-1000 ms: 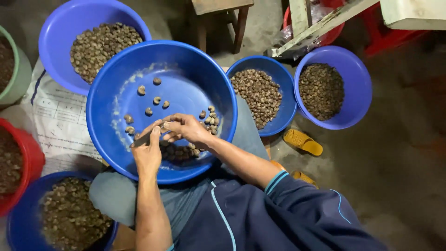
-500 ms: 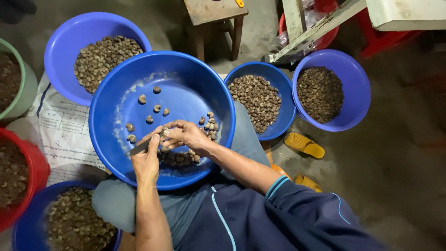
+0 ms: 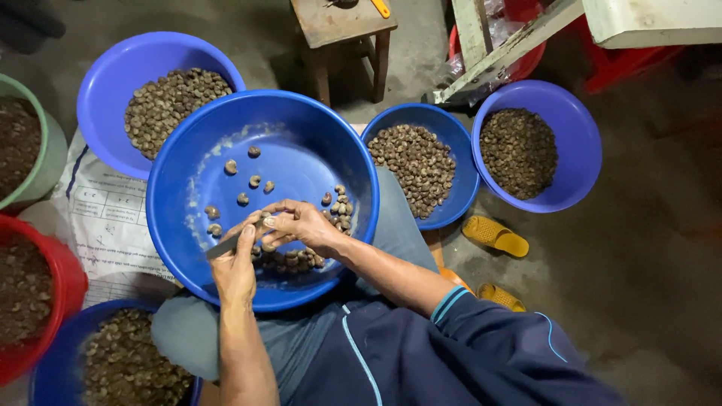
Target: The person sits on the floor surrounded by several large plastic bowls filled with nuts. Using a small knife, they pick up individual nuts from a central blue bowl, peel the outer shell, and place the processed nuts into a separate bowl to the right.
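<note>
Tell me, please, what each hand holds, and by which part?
The left hand holds a small knife by its handle end, blade pointing left. The right hand pinches a nut in its fingertips; the exact grip on it cannot be told.

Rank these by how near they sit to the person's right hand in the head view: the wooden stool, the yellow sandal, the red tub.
From the right hand:
1. Yellow sandal, to the right on the floor.
2. Wooden stool, top centre.
3. Red tub, far left edge.
</note>
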